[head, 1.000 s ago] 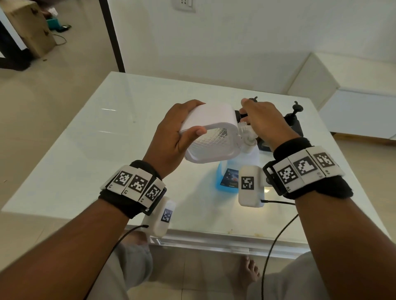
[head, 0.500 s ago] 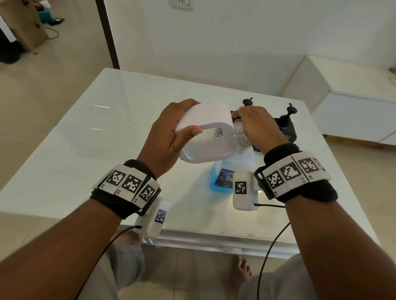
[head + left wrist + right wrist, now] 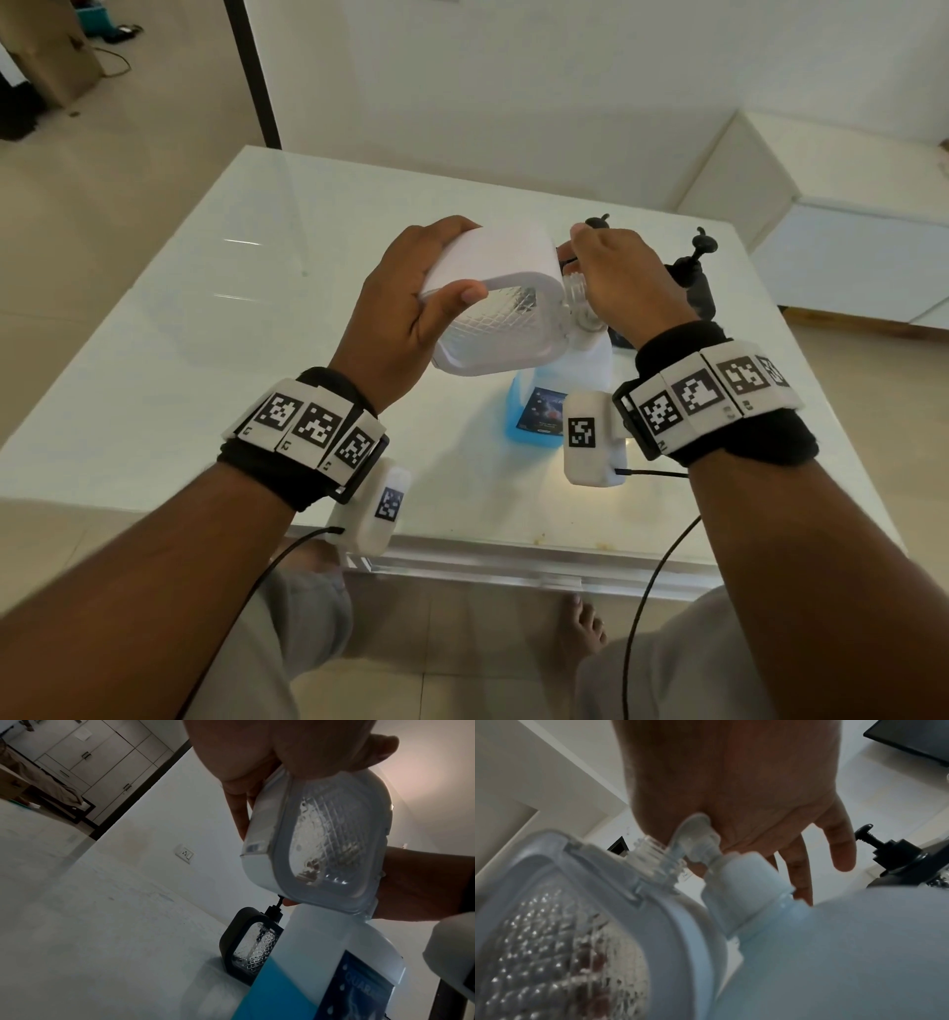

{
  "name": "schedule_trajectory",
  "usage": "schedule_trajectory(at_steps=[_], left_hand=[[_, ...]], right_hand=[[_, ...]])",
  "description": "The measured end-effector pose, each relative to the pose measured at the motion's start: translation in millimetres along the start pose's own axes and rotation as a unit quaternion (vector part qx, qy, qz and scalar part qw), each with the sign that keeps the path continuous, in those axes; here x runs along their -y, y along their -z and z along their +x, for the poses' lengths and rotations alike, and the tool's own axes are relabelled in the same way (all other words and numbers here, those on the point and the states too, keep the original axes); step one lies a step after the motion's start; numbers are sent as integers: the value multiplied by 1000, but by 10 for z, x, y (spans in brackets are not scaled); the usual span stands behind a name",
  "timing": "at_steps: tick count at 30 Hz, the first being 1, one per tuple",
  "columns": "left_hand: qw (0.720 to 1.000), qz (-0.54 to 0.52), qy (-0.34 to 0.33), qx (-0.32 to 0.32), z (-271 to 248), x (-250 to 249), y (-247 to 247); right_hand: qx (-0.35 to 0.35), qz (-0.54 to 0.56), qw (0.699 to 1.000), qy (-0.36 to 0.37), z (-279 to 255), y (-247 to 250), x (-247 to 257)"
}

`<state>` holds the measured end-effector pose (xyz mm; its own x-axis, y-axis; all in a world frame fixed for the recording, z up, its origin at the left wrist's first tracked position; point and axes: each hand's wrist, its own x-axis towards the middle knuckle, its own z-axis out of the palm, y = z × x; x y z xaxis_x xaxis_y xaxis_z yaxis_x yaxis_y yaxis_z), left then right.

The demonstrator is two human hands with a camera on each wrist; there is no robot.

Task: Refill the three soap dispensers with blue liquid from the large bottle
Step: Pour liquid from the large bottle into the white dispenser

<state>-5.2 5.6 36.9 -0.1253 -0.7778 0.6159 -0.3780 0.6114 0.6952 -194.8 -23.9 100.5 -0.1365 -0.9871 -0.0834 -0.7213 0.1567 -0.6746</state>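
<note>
The dispenser (image 3: pixel 495 298) has a white frame round a clear window cut in a diamond grid; the two dispensers at one o'clock from it, one (image 3: pixel 250 949) with the same clear diamond grid and another (image 3: pixel 693 288), have black frames and black pumps. The large bottle (image 3: pixel 303 973) is pale white above and bright blue below, with a dark blue label. The table (image 3: pixel 205 329) is glossy white, and the wristbands (image 3: pixel 313 437) are black with black-and-white square codes.

The right hand (image 3: pixel 744 787) rests on the large bottle's pump (image 3: pixel 698 837), beside the tilted white dispenser's open neck (image 3: pixel 652 856).
</note>
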Motion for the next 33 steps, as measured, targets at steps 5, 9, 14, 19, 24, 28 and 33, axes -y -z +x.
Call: schedule_trajectory(at_steps=[5, 9, 14, 19, 24, 28, 33], left_hand=[[1000, 3, -2, -2, -9, 9, 1], [1000, 6, 1, 2, -4, 12, 5], [1000, 7, 0, -1, -4, 21, -1], [1000, 8, 3, 0, -2, 10, 10], [1000, 5, 5, 0, -13, 2, 1], [1000, 10, 0, -6, -8, 16, 19], [1000, 8, -2, -7, 1, 24, -3]], right_hand=[[5, 33, 999, -2, -45, 12, 26], [3, 17, 1000, -10, -19, 70, 35], [-6, -4, 1000, -4, -42, 70, 30], [3, -8, 1000, 5, -50, -3, 23], [11, 9, 1000, 10, -82, 24, 13], [2, 23, 1000, -3, -44, 42, 56], [4, -9, 1000, 7, -30, 58, 23]])
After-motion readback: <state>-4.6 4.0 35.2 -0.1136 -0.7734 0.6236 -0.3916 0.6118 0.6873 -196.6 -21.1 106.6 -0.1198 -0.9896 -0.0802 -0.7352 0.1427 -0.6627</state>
